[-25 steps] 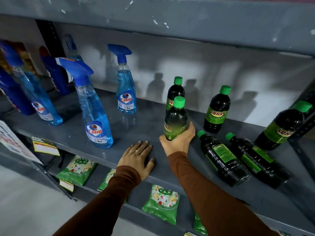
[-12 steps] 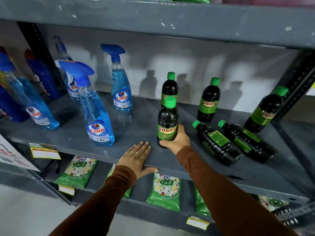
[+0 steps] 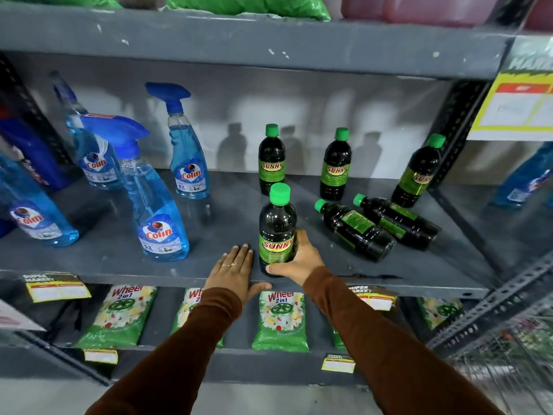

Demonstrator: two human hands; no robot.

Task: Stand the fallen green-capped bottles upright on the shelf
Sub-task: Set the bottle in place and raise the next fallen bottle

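A dark green-capped bottle (image 3: 276, 226) stands upright near the front edge of the grey shelf (image 3: 209, 274). My right hand (image 3: 299, 260) wraps its lower part from the right. My left hand (image 3: 235, 271) lies flat on the shelf edge just left of it, fingers apart. Two green-capped bottles lie on their sides to the right, caps pointing back left: one (image 3: 356, 230) nearer, the other (image 3: 396, 220) behind it. Three more stand upright along the back: one (image 3: 271, 158), one (image 3: 335, 164) and one (image 3: 419, 172) by the right post.
Several blue spray bottles, such as the nearest (image 3: 155, 211), stand on the shelf's left half. A perforated steel post (image 3: 454, 127) bounds the shelf at right. The shelf below holds green detergent packets (image 3: 281, 322) and price tags. An upper shelf (image 3: 239, 40) overhangs.
The bottle in my right hand has come down from a slight tilt to stand on the shelf near the front edge. My left hand stayed flat. The camera drew back.
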